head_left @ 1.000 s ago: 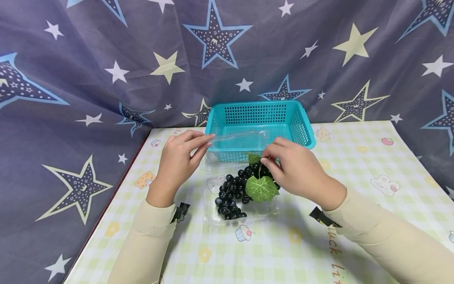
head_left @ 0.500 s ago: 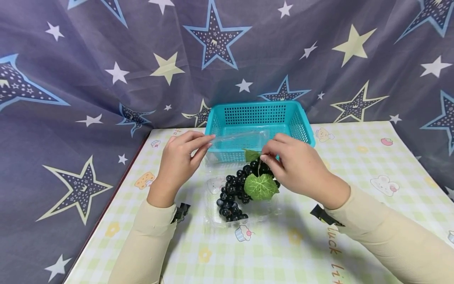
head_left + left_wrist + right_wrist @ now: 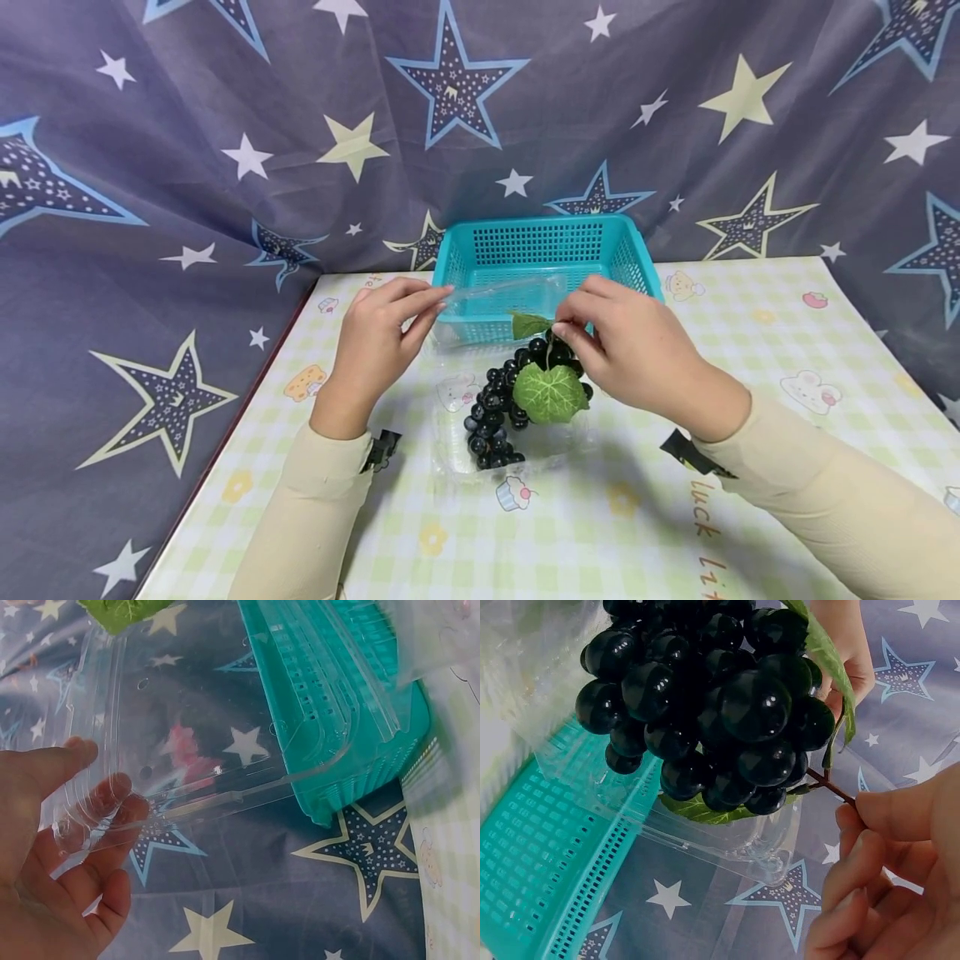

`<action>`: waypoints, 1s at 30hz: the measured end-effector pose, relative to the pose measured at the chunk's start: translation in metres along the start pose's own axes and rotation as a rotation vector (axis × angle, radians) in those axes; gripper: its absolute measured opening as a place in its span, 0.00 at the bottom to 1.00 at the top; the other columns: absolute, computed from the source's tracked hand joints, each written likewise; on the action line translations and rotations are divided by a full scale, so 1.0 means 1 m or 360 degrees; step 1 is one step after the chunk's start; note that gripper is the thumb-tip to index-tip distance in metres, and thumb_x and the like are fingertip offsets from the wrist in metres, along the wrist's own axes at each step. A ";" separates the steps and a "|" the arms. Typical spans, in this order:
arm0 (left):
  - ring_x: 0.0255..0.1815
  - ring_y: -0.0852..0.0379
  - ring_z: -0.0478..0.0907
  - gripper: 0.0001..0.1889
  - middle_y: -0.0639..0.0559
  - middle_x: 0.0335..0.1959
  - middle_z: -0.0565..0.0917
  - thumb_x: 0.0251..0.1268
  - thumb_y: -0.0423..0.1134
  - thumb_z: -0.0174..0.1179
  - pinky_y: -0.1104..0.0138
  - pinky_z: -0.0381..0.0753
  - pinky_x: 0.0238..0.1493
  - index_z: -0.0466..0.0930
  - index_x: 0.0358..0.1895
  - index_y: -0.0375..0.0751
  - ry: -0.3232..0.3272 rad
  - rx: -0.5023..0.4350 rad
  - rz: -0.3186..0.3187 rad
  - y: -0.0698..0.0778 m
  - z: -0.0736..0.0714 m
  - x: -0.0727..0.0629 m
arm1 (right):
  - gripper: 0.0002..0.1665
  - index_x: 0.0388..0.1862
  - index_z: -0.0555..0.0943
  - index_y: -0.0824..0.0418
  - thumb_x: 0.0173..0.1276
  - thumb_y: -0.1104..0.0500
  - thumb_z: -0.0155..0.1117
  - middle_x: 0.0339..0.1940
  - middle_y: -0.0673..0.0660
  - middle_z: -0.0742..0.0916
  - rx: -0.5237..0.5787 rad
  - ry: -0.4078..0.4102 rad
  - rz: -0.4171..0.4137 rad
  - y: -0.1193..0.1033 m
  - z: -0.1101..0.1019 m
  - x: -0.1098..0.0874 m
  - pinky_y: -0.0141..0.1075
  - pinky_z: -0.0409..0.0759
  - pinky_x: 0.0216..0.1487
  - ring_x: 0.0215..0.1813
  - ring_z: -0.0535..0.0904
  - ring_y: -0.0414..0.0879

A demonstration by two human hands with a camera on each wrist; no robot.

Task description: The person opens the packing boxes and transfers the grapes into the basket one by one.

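A bunch of dark grapes (image 3: pixel 495 412) with green leaves (image 3: pixel 551 393) hangs partly over a clear plastic box (image 3: pixel 461 454) on the table. My right hand (image 3: pixel 626 354) pinches its brown stem (image 3: pixel 832 786) between thumb and forefinger, seen best in the right wrist view. The lowest grapes are at the box's bottom; whether they touch it I cannot tell. My left hand (image 3: pixel 386 346) holds the corner of the raised clear lid (image 3: pixel 217 796) between thumb and fingers. Through the lid, those fingertips show in the left wrist view.
Behind the box stands a turquoise mesh basket (image 3: pixel 540 223), partly seen through the lid. A pale checked cloth (image 3: pixel 360 533) covers the table, and a dark star-patterned curtain (image 3: pixel 247 83) hangs behind and to the left.
The grapes' lower end has shifted slightly right, and the upper leaf has moved a little left. My right wrist has edged right, while my left hand keeps holding the lid in place.
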State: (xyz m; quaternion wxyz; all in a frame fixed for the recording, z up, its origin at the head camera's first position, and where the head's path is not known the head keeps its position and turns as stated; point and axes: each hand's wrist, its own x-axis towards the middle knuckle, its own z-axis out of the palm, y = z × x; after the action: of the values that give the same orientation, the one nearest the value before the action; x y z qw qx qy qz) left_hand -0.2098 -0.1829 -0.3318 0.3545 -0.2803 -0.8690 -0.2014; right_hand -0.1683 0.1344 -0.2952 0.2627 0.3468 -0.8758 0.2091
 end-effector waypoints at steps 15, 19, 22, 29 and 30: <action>0.38 0.55 0.83 0.13 0.53 0.48 0.89 0.72 0.42 0.67 0.50 0.73 0.44 0.90 0.57 0.55 0.0000 0.0005 0.0002 0.001 -0.002 0.000 | 0.02 0.37 0.86 0.52 0.72 0.58 0.69 0.32 0.46 0.81 -0.0033 0.0089 -0.0053 0.000 -0.010 0.003 0.36 0.70 0.28 0.27 0.69 0.38; 0.37 0.55 0.82 0.14 0.53 0.47 0.89 0.72 0.41 0.67 0.51 0.73 0.43 0.90 0.57 0.55 0.0006 0.0009 0.0008 0.001 -0.002 0.000 | 0.03 0.37 0.86 0.53 0.73 0.59 0.68 0.33 0.46 0.82 -0.0025 0.0107 -0.0055 -0.001 -0.015 0.003 0.36 0.71 0.29 0.28 0.70 0.38; 0.35 0.56 0.81 0.14 0.53 0.47 0.89 0.72 0.41 0.67 0.53 0.71 0.41 0.90 0.57 0.55 0.0011 0.0009 0.0011 0.000 -0.002 0.000 | 0.03 0.37 0.86 0.53 0.72 0.59 0.68 0.33 0.46 0.82 -0.0030 0.0135 -0.0057 -0.001 -0.020 0.004 0.36 0.71 0.28 0.27 0.70 0.38; 0.35 0.56 0.81 0.13 0.53 0.47 0.89 0.72 0.41 0.67 0.54 0.70 0.40 0.90 0.56 0.54 0.0009 0.0004 0.0006 0.001 -0.002 0.000 | 0.03 0.36 0.86 0.52 0.70 0.60 0.71 0.31 0.47 0.81 -0.0071 0.0192 -0.0085 0.000 -0.031 0.008 0.36 0.69 0.27 0.26 0.69 0.38; 0.35 0.56 0.81 0.13 0.53 0.47 0.89 0.72 0.41 0.67 0.54 0.70 0.40 0.90 0.56 0.54 0.0008 0.0007 0.0005 0.001 -0.002 -0.001 | 0.03 0.36 0.86 0.52 0.70 0.60 0.71 0.31 0.47 0.81 -0.0075 0.0197 -0.0089 0.000 -0.031 0.008 0.36 0.69 0.27 0.26 0.69 0.38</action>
State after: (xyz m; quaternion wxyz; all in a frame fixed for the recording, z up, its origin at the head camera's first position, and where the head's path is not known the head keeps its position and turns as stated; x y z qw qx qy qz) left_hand -0.2077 -0.1839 -0.3305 0.3577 -0.2805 -0.8680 -0.1998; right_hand -0.1631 0.1475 -0.2660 0.3302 0.3513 -0.8525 0.2021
